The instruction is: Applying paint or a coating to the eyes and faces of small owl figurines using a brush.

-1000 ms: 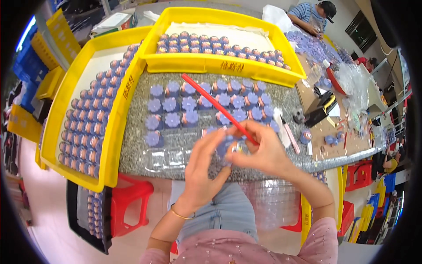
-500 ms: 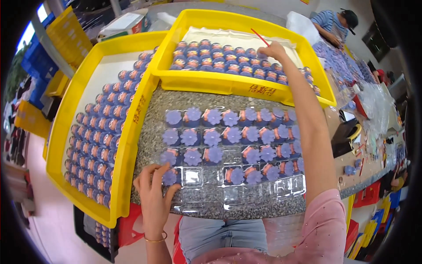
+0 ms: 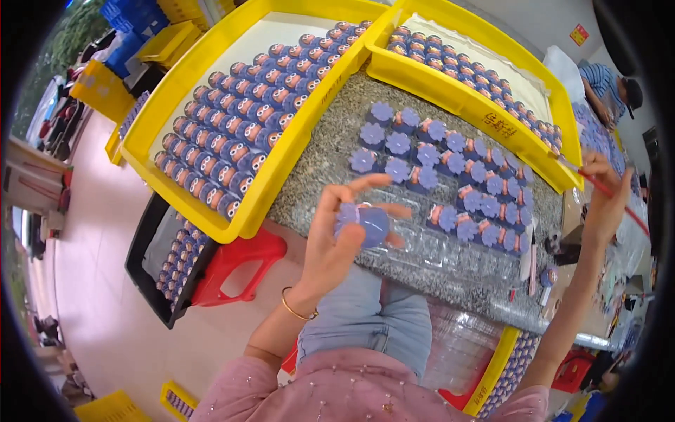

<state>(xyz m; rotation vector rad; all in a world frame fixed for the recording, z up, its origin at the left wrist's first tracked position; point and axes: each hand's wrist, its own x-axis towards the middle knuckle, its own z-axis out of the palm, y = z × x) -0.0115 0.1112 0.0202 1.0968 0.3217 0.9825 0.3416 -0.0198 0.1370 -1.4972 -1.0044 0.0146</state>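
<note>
My left hand [image 3: 336,243] is raised in front of me and holds a small blue and purple toy figure [image 3: 364,220] between thumb and fingers. Off to the right, my right hand [image 3: 603,200] grips a thin red stick [image 3: 613,197] by the corner of the far yellow tray [image 3: 485,116]. Between the hands, rows of purple toy figures [image 3: 450,176] sit in a clear plastic blister sheet [image 3: 450,246] on the speckled grey tabletop [image 3: 330,141].
A big yellow tray [image 3: 211,204] at the left holds several rows of blue figures. A red stool [image 3: 235,264] and a black crate [image 3: 151,267] stand below it. Another person [image 3: 608,91] works at the far right. More yellow bins [image 3: 98,91] stand at the upper left.
My left hand lifted a figure off the sheet and brought it up. My right hand swung with the red stick from the far tray out to the right. The view shifted right.
</note>
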